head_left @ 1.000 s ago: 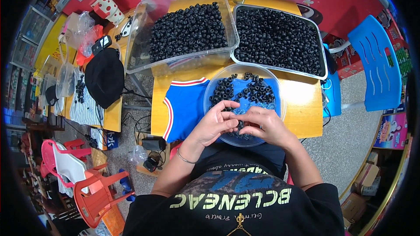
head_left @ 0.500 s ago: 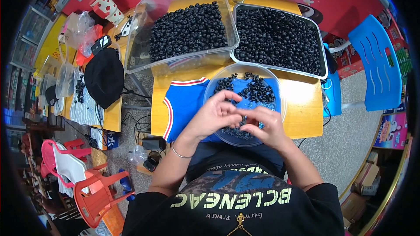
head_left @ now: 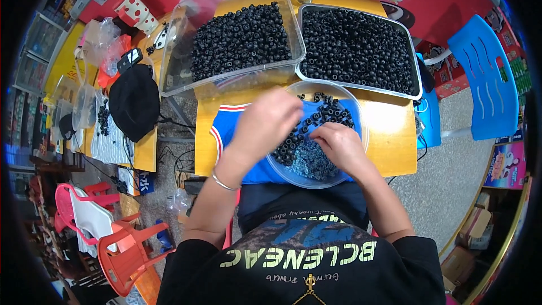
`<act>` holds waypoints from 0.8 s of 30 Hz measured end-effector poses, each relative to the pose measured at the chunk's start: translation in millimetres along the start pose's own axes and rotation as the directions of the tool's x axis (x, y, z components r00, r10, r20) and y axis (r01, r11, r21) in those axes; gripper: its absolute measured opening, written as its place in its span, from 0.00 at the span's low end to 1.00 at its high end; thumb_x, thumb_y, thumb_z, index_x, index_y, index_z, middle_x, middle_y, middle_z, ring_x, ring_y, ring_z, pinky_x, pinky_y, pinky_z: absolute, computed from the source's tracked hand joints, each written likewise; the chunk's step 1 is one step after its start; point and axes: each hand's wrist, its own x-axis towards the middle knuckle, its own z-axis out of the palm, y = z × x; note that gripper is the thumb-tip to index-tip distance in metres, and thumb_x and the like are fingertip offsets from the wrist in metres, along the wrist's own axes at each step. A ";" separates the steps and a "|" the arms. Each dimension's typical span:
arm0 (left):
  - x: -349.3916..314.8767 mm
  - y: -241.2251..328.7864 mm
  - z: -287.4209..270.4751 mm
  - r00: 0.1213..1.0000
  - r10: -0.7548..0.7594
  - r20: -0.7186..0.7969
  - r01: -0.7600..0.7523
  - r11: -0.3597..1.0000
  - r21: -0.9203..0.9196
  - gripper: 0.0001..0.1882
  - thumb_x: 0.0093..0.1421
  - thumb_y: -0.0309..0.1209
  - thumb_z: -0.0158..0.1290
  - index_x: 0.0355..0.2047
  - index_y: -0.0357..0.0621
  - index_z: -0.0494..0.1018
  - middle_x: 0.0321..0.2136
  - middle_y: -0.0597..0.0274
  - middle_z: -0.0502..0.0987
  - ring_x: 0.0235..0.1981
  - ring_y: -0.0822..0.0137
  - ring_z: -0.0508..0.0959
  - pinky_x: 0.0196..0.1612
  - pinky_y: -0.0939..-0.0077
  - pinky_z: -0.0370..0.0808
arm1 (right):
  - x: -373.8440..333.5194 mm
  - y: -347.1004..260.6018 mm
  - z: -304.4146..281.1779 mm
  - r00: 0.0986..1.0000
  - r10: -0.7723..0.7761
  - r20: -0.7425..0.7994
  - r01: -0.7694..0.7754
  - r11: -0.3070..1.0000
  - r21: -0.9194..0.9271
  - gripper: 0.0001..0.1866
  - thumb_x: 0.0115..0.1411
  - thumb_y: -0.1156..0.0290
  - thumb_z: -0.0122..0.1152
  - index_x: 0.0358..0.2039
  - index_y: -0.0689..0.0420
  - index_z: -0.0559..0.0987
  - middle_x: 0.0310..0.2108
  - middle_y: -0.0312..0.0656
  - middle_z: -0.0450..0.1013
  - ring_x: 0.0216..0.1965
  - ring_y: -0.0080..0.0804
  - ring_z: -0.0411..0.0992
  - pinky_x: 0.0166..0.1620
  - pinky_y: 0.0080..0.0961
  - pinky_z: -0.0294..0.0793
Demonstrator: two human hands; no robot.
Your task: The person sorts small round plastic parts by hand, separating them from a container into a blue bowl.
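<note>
A clear round bowl [head_left: 365,127] stands on the table close to my body. Black ring-shaped pieces [head_left: 334,114] lie along its far and left sides, and small clear pieces [head_left: 310,160] are heaped at its near side. My right hand [head_left: 341,146] reaches into the bowl, fingers pressed together among the pieces; what is between them is hidden. Over the bowl's left rim hovers my left hand [head_left: 270,121], smeared by motion, so its fingers do not show clearly. A blue cloth with red and white trim [head_left: 226,121] lies to the bowl's left.
A large clear bin [head_left: 180,82] and a metal tray [head_left: 418,82], both loaded with black pieces, stand behind the bowl. On a side table at left sits a black hat [head_left: 134,101]. A blue chair [head_left: 485,79] is at right, an orange chair [head_left: 116,248] at lower left.
My hands were together over the bowl's middle and have parted. The left has moved up and left to the rim; the right has gone slightly up, into the bowl.
</note>
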 end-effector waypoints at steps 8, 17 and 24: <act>-40.3 -2.5 57.4 0.934 -0.148 0.324 0.095 0.980 0.174 0.08 0.46 0.23 0.53 0.29 0.41 0.70 0.28 0.56 0.70 0.35 0.54 0.73 0.38 0.63 0.72 | 9.2 -9.3 21.2 0.991 0.130 0.014 -0.122 0.955 -0.272 0.04 0.48 0.71 0.59 0.24 0.55 0.75 0.24 0.43 0.73 0.30 0.40 0.75 0.32 0.35 0.75; -42.7 -1.2 67.4 0.950 -0.169 0.261 0.140 0.982 0.129 0.11 0.43 0.22 0.55 0.29 0.42 0.69 0.28 0.58 0.71 0.34 0.55 0.73 0.37 0.63 0.72 | 5.4 -6.1 18.8 0.986 0.137 0.090 -0.111 0.963 -0.245 0.06 0.47 0.71 0.59 0.27 0.57 0.74 0.24 0.45 0.73 0.29 0.42 0.75 0.32 0.37 0.75; -45.3 -3.4 69.5 0.968 -0.154 0.198 0.129 0.982 0.136 0.12 0.42 0.23 0.57 0.29 0.42 0.69 0.28 0.59 0.71 0.33 0.56 0.73 0.35 0.64 0.72 | 1.2 -5.5 21.3 0.997 0.071 0.037 -0.060 0.969 -0.241 0.05 0.47 0.72 0.58 0.26 0.58 0.74 0.24 0.44 0.71 0.30 0.41 0.74 0.32 0.36 0.74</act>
